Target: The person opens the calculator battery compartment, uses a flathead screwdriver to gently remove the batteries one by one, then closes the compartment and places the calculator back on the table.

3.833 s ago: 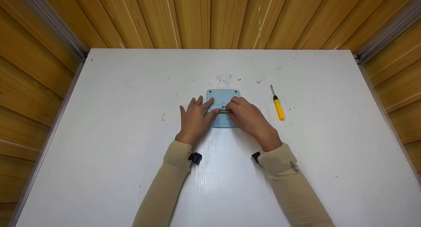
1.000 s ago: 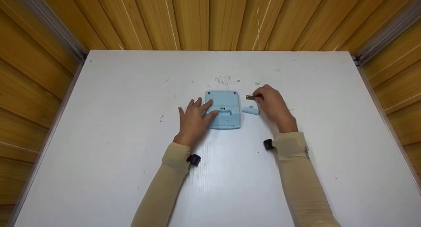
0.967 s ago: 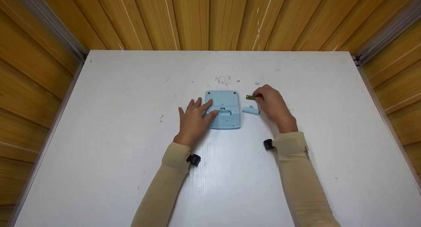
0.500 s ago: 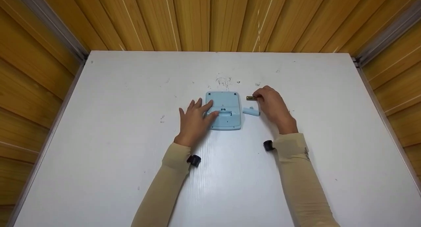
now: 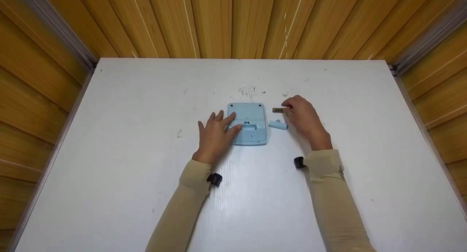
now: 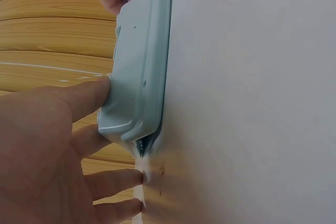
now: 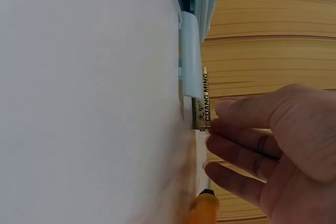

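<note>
A pale blue calculator [image 5: 247, 113] lies face down on the white table, its battery slot [image 5: 249, 127] uncovered. My left hand [image 5: 214, 136] rests on its left side with fingers spread, the thumb [image 6: 94, 95] pressing near the edge. To the right lies the small blue battery cover [image 5: 278, 125]. Just beyond the cover is a gold and black battery [image 5: 278, 110], with lettering visible in the right wrist view. My right hand [image 5: 303, 118] is at the battery's right end, thumb and fingers parted around it without a grip.
A screwdriver's yellow handle [image 7: 206, 208] shows beside the right hand in the right wrist view; in the head view that hand hides it. Wood-look panels [image 5: 233, 22] stand behind the table's far edge.
Earlier the right hand was at the battery in the calculator's slot. It has carried the battery right, laid it beyond the cover, and its fingers have loosened. The left hand stays.
</note>
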Available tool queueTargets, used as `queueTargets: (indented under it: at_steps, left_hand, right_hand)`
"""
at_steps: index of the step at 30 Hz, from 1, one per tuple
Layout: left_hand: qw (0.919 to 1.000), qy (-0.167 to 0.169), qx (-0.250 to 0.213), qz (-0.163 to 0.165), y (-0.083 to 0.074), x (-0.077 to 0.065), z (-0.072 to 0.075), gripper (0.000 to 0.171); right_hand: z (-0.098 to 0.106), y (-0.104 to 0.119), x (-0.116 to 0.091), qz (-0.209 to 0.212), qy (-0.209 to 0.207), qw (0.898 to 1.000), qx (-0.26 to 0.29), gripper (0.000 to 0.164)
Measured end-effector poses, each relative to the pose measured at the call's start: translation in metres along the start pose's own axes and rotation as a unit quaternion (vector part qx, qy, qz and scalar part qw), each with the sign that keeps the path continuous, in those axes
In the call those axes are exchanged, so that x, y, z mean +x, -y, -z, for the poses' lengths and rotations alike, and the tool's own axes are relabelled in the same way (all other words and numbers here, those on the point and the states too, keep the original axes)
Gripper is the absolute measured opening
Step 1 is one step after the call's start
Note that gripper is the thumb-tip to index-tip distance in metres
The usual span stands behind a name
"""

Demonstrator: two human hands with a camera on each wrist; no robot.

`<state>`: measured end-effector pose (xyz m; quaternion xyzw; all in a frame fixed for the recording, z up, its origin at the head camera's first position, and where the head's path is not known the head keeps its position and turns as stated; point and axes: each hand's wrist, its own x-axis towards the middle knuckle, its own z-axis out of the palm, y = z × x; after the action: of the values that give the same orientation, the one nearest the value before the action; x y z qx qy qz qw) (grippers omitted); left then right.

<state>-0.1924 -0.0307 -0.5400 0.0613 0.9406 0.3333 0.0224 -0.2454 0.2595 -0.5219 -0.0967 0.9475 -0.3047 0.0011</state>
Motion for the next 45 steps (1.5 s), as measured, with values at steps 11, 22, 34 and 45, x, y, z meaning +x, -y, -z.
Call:
queueTargets:
  at_steps: [11,22,34,45]
  left_hand:
    - [1.0000,0.001,0.004,0.005,0.000,0.001,0.000,0.057]
    - [0.9999,0.005,0.010,-0.006,0.003,0.000,0.003,0.060]
    - [0.9998,0.015,-0.012,0.002,0.006,0.001,0.012,0.057]
    - [0.9997,0.023,-0.011,0.002,0.006,0.001,0.013,0.054]
  right_hand:
    - [0.011,0.023,-0.007,-0.031,0.034,0.999,-0.009,0.019]
    - [0.005,0.028,-0.007,-0.043,0.099,0.994,-0.032,0.028]
    - [0.000,0.028,-0.006,-0.054,0.108,0.992,-0.038,0.029]
    - [-0.002,0.028,-0.007,-0.055,0.108,0.992,-0.041,0.022]
